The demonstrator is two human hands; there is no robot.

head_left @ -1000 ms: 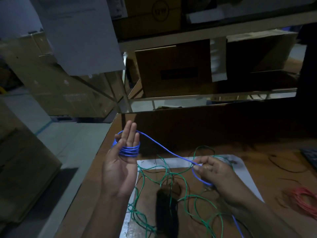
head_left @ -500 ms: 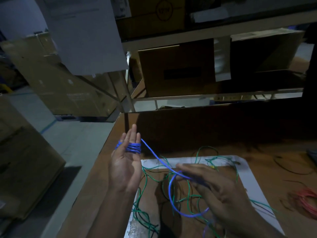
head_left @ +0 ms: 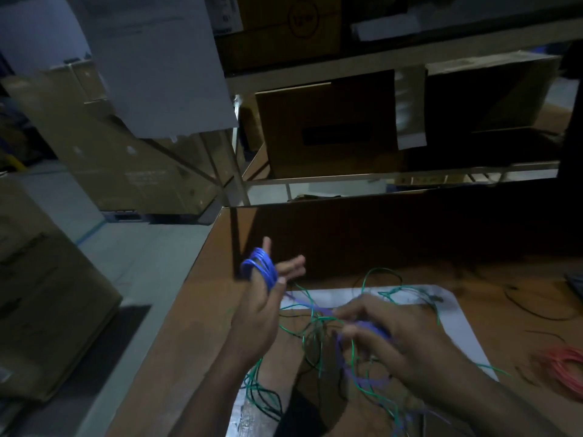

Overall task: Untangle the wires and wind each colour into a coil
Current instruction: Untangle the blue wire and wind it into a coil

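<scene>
Over the table (head_left: 176, 357), left hand (head_left: 258, 313) fingers wear the blue coil (head_left: 260, 269); right hand (head_left: 388, 339) pinches blue wire (head_left: 310, 305).

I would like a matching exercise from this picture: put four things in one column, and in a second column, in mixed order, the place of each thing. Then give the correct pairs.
Things:
1. blue wire coil
2. green wire
3. red wire
4. cardboard box

Places:
A. on the shelf behind the table
B. wound around the fingers of the left hand
C. at the right edge of the table
D. loose and tangled on the table, under the right hand

Pairs: 1-B, 2-D, 3-C, 4-A
</scene>
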